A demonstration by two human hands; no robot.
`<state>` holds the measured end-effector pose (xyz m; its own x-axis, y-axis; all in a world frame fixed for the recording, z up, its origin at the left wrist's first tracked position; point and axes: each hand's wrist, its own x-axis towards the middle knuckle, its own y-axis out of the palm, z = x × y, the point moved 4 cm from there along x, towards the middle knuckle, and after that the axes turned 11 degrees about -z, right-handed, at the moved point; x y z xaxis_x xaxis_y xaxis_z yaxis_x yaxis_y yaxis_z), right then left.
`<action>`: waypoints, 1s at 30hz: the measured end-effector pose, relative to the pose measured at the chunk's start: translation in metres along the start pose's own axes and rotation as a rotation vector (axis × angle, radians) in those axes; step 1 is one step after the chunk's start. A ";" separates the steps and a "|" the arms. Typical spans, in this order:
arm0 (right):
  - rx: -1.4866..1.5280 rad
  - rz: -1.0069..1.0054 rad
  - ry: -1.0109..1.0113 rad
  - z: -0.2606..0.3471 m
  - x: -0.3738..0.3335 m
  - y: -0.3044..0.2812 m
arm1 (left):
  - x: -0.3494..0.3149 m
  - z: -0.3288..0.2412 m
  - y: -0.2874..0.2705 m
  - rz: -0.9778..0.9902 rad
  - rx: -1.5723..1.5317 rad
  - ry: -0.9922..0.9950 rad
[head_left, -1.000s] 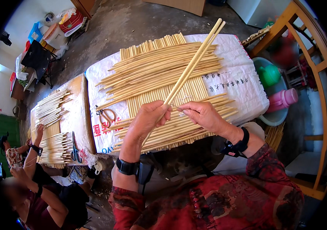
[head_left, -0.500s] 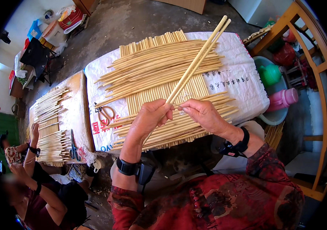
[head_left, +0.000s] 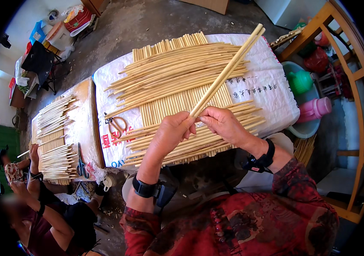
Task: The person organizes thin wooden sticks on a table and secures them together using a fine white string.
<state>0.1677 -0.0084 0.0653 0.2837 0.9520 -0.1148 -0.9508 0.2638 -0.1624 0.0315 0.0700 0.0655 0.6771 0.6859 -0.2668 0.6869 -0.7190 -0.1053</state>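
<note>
My left hand (head_left: 175, 130) is closed around a pair of long pale peeled sticks (head_left: 227, 72), which slant up to the far right and lie almost together. My right hand (head_left: 221, 123) is beside it at the sticks' lower part, thumb and fingers pinched; whatever is between them is too small to make out. Beneath both hands lies a frame of sticks: a row of upright sticks (head_left: 165, 106) with a far bundle (head_left: 182, 68) and a near bundle (head_left: 233, 120) laid across it. Rusty-handled scissors (head_left: 117, 124) rest left of my left hand.
A white printed sack (head_left: 271, 102) covers the table. At the left, a co-worker's hand (head_left: 34, 153) holds a stick by a second table (head_left: 84, 98) with more sticks and blue-handled scissors (head_left: 82, 164). A basin (head_left: 311, 130) with a pink container (head_left: 316, 110) and a wooden chair frame (head_left: 352, 77) stand right.
The two sticks have tipped slightly rightward, and their far ends have drawn closer together. My right hand has moved a little nearer my left. The co-worker's raised hand has dropped, a stick now showing.
</note>
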 end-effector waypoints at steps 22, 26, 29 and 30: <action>0.168 -0.029 0.012 0.006 0.006 0.001 | 0.001 -0.012 0.006 -0.183 0.230 0.246; 0.175 -0.054 0.002 0.009 0.010 0.000 | 0.004 -0.008 0.010 -0.224 0.215 0.257; 0.039 0.021 -0.032 0.007 0.019 -0.004 | 0.004 -0.003 0.008 -0.290 0.215 0.266; 0.037 0.024 -0.012 0.006 0.020 -0.006 | 0.004 -0.004 0.006 -0.298 0.233 0.263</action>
<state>0.1788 0.0103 0.0694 0.2596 0.9598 -0.1065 -0.9613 0.2463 -0.1236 0.0395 0.0692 0.0678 0.5234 0.8502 0.0567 0.8048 -0.4713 -0.3608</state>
